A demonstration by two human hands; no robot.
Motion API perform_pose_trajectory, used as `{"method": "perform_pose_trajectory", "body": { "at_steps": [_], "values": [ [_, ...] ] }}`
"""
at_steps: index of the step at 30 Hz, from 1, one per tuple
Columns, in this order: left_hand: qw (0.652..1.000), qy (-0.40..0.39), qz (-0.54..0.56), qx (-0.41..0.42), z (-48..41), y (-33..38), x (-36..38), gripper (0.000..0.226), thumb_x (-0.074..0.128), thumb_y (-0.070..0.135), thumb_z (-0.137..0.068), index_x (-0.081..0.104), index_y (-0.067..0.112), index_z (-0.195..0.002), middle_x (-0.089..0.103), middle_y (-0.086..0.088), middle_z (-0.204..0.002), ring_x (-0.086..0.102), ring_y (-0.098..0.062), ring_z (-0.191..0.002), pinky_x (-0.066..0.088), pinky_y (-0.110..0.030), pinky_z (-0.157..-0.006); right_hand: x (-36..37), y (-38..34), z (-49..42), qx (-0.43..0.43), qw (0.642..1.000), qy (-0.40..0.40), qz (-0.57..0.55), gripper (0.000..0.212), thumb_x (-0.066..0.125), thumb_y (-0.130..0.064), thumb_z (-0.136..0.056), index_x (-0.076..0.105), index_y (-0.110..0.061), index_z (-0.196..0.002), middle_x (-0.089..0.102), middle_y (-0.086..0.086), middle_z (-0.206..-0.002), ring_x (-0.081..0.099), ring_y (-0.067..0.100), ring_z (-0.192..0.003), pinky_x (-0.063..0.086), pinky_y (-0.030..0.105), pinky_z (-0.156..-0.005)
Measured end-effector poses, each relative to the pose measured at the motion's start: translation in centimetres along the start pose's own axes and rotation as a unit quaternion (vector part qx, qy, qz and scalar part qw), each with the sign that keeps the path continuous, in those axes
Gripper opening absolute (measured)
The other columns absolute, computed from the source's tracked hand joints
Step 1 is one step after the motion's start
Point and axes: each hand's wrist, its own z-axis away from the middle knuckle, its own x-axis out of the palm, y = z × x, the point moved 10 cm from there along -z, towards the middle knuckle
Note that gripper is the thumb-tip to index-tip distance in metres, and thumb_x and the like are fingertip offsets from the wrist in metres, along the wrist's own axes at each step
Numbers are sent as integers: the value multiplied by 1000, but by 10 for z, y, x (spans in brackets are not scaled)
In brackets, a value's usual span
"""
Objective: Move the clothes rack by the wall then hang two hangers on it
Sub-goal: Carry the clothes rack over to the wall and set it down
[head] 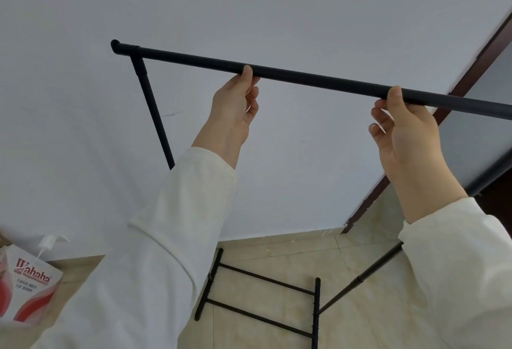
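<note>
A black metal clothes rack stands in front of a pale wall (83, 141). Its top bar (318, 79) runs from upper left down to the right edge. My left hand (235, 105) grips the bar near its middle, thumb over the top. My right hand (404, 132) grips it further right. Both arms wear cream sleeves. The rack's left upright (153, 113) drops behind my left sleeve. Its base frame (260, 296) with cross rails rests on the beige tiled floor. No hangers are in view.
A white and red "Wahaha" carton (27, 290) sits at the lower left by the wall. A dark brown door frame (415, 152) rises at the right, beside the rack's right upright (357, 282). Beige floor tiles (360, 321) spread under the base.
</note>
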Motion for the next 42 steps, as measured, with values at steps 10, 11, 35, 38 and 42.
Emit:
{"method": "perform_pose_trajectory", "body": {
  "at_steps": [10, 11, 35, 38, 42],
  "values": [
    [1000, 4, 9, -5, 0, -5, -6, 17, 57, 28, -88, 59, 17, -101, 66, 3, -95, 49, -3, -62, 40, -14, -54, 3, 7, -4, -14, 1000, -11, -4, 12, 50, -29, -90, 56, -25, -80, 59, -9, -76, 58, 6, -77, 46, 22, -77],
    [1000, 3, 7, -4, 0, -5, -7, 17, 57, 28, -88, 59, 16, -101, 66, 4, -93, 49, -3, -62, 41, -14, -54, 2, 8, -4, -15, 1000, -10, -4, 12, 50, -29, -90, 56, -25, -80, 59, -9, -76, 58, 5, -76, 46, 22, -78],
    [972, -22, -225, 60, 43, -20, 16, 19, 51, 34, -89, 61, 27, -104, 67, 17, -95, 57, -2, -78, 45, -18, -73, -77, 32, 2, 50, 996, -2, 67, 34, 52, -35, -87, 60, -16, -114, 61, -7, -89, 57, 9, -84, 45, 25, -77],
    [923, -54, -336, 181, 54, 1, 39, 10, 55, 33, -87, 61, 29, -94, 65, 18, -90, 59, 5, -66, 46, -7, -65, -125, 40, 11, 53, 993, 34, 102, 22, 53, -33, -86, 64, -21, -100, 61, -7, -85, 56, 11, -84, 44, 29, -77],
    [809, -125, -476, 321, 69, 17, 98, 11, 60, 27, -84, 62, 26, -95, 59, 22, -82, 55, 6, -70, 39, 0, -66, -196, 38, 21, 24, 978, 124, 167, 26, 55, -30, -86, 62, -15, -106, 58, -5, -80, 54, 11, -78, 43, 23, -74]
  ]
}}
